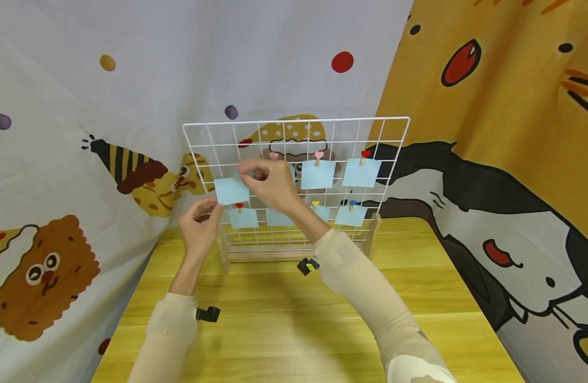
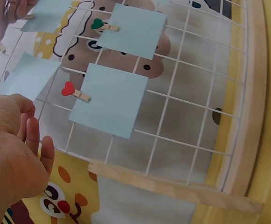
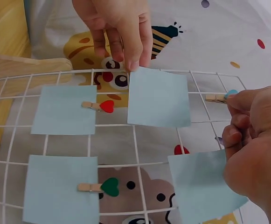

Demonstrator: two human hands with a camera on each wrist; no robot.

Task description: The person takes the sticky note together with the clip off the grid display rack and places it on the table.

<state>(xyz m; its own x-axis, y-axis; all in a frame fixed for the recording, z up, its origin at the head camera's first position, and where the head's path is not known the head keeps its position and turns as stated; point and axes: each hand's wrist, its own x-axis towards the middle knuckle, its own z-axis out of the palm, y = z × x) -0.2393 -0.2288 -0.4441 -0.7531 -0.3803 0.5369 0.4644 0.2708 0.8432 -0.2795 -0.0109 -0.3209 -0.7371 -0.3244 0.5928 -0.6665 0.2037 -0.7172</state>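
Note:
My left hand point(image 1: 199, 226) pinches the lower left corner of a pale blue paper square point(image 3: 158, 98), which lies against the upper left of a white wire grid panel point(image 1: 341, 120). Between thumb and fingers, my right hand point(image 3: 261, 135) holds a small wooden clothespin point(image 3: 216, 98) with a light blue heart on its end. In the right wrist view the clothespin's tip points at the paper's upper edge, with a gap between them. Red-heart clothespin point(image 2: 80, 94) and green-heart clothespin point(image 2: 108, 27) fasten neighbouring blue squares to the wires.
More blue squares point(image 1: 317, 174) hang in two rows, held by heart clothespins. The panel stands in a wooden base point(image 1: 270, 256) on a yellow wood-grain table point(image 1: 255, 319). A cartoon-printed curtain point(image 1: 145, 64) hangs behind and at both sides.

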